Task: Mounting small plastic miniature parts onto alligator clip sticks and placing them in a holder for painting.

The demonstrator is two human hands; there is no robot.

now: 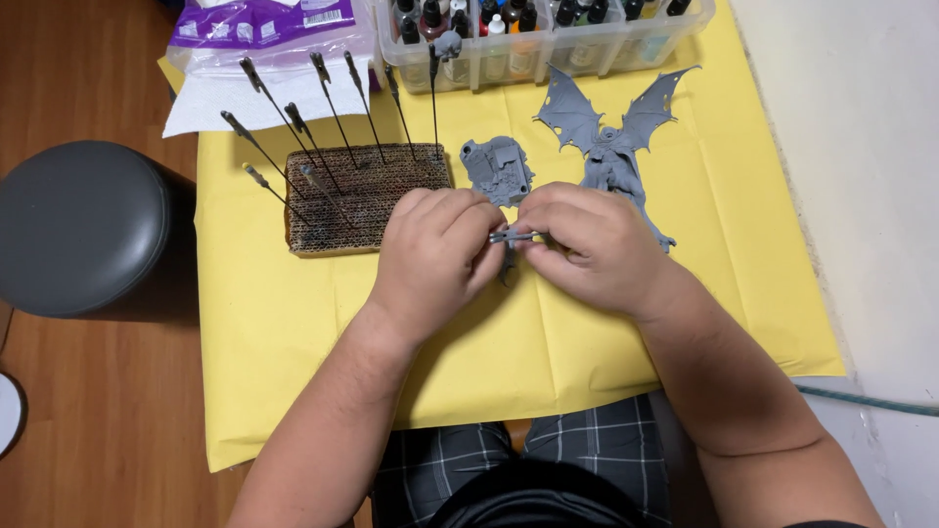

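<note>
My left hand (435,256) and my right hand (587,244) meet over a yellow paper sheet (293,313). Together they pinch a thin metal clip stick (512,236) held level between the fingertips. A small grey model piece (508,266) hangs just below the fingers, mostly hidden. Beyond my hands a grey rocky model base (499,168) lies on the sheet. A grey winged figure (611,137) with spread wings stands to its right, partly behind my right hand.
A cardboard block (367,200) holds several upright clip sticks (323,108) at back left. Clear plastic bins of paint bottles (548,34) line the far edge, with a tissue pack (259,39) beside them. A round grey stool (78,225) stands at left on the wooden floor.
</note>
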